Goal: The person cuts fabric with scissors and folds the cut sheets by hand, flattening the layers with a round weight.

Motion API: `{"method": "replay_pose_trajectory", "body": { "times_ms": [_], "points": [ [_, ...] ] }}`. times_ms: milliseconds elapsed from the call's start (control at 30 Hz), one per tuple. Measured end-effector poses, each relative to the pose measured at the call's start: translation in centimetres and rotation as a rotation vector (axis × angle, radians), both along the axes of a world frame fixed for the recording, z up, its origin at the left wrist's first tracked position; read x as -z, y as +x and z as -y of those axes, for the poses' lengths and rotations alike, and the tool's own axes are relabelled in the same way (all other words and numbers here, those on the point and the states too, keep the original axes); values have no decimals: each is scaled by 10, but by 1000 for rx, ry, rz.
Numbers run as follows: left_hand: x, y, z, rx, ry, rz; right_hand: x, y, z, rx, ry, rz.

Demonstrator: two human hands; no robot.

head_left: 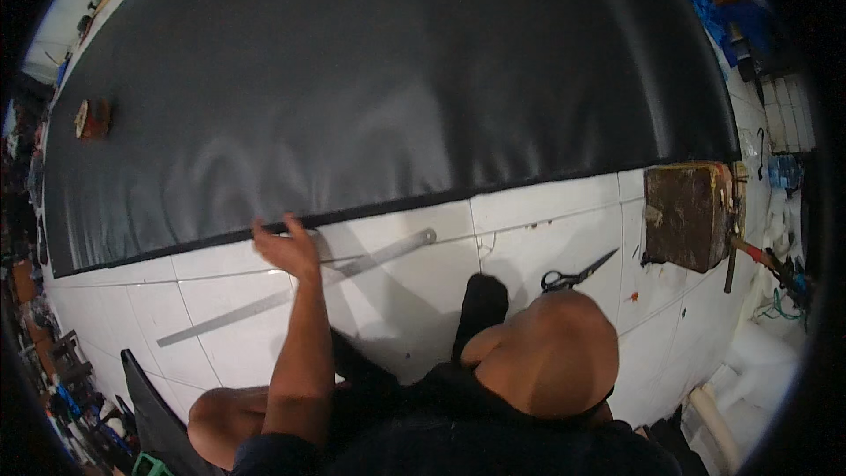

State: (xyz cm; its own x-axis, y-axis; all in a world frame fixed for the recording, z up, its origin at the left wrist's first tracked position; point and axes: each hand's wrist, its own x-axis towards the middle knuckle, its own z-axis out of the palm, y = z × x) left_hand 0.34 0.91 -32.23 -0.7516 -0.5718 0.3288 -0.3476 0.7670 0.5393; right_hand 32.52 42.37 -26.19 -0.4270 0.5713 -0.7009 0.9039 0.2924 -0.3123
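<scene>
A large black sheet [379, 79], smooth like vinyl or leatherette, lies spread over the floor in front of me with shallow ripples near its front edge. My left hand [289, 249] is at that edge, left of the middle. Its fingers are apart, their tips at the sheet's border; whether they press on it I cannot tell. Under my left forearm runs a long metal ruler [231, 322], lying slantwise on the tiles. Black-handled scissors [577, 273] rest near my right knee. No part of my right hand shows.
A roll of brown tape [92, 119] or similar round item sits on the sheet's far left. At right stand a worn brown block [687, 216] and a hammer [749, 251] with a partly red handle. Clutter lines both sides of the white tiled floor [414, 300].
</scene>
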Motion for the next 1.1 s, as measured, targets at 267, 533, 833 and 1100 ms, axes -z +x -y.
{"method": "replay_pose_trajectory", "body": {
  "times_ms": [267, 533, 833, 1100],
  "points": [
    [-8, 1, -150, 1305, -361, 450, 20, -53, -2, 75, 201, -69],
    [5, -6, -171, 1421, -401, 475, -23, -82, -15, 255, -6, -127],
    [4, -7, -183, 1454, -210, 342, 35, -70, -2, 625, -711, -629],
    [1, 4, -195, 1270, -136, 247, -7, -117, 55, 225, -523, -275]
  ]
}}
